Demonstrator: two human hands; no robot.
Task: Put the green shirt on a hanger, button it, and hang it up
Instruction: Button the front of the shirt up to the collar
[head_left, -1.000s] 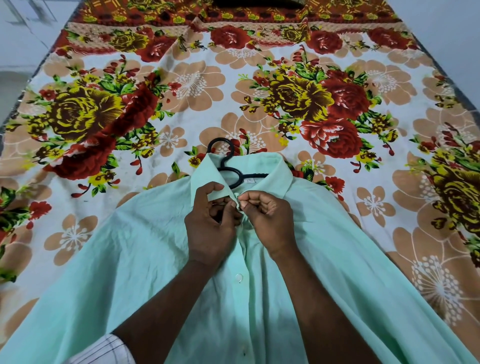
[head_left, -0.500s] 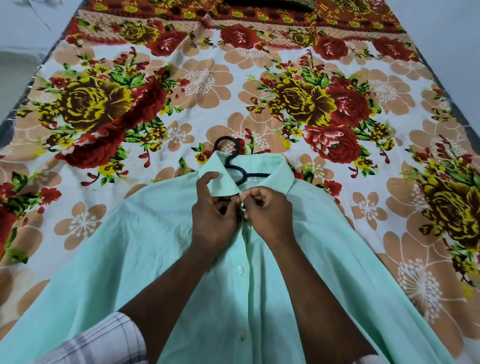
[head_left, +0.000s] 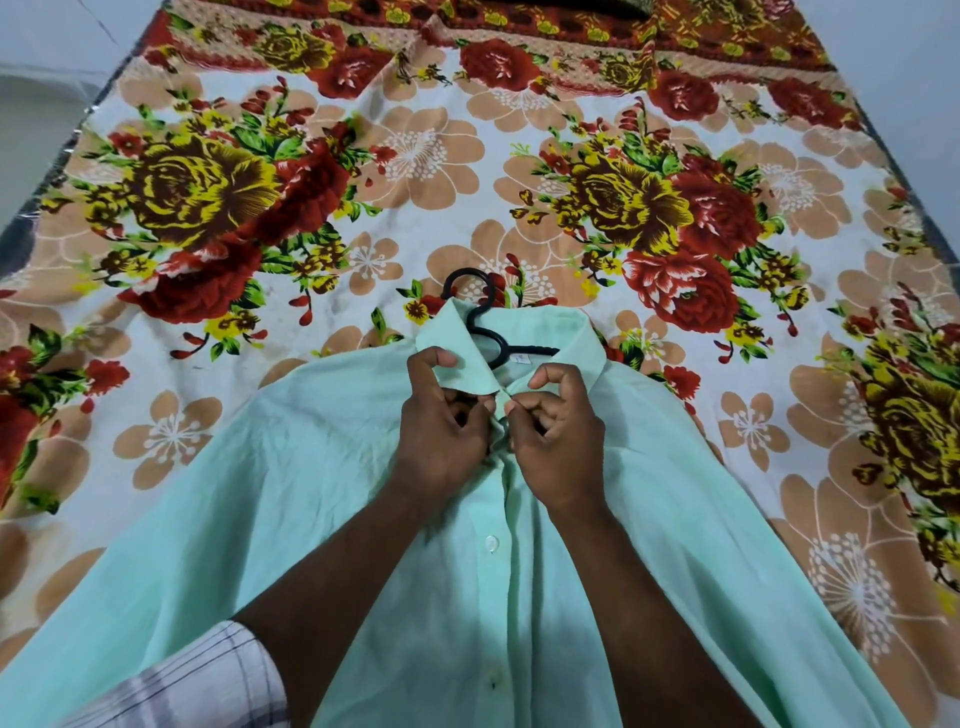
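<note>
A pale green shirt (head_left: 311, 493) lies flat on the bed, collar away from me. A black hanger (head_left: 480, 325) sits inside it, with its hook poking out past the collar. My left hand (head_left: 441, 431) pinches the left front edge just under the raised collar flap. My right hand (head_left: 558, 436) pinches the right front edge at the same spot, fingertips meeting at the top of the placket. A white button (head_left: 491, 544) lower down the placket is fastened. Whether the top button is through its hole is hidden by my fingers.
The bed is covered by a floral sheet (head_left: 363, 156) in red, yellow and tan. Its edges run along the left and right sides, with pale floor (head_left: 31, 119) beyond on the left. A checked sleeve (head_left: 208, 680) shows on my left forearm.
Both hands stay pinched at the collar front. My right fingers have shifted slightly at the placket. The camera has tilted, so the shirt sits a little differently in the frame.
</note>
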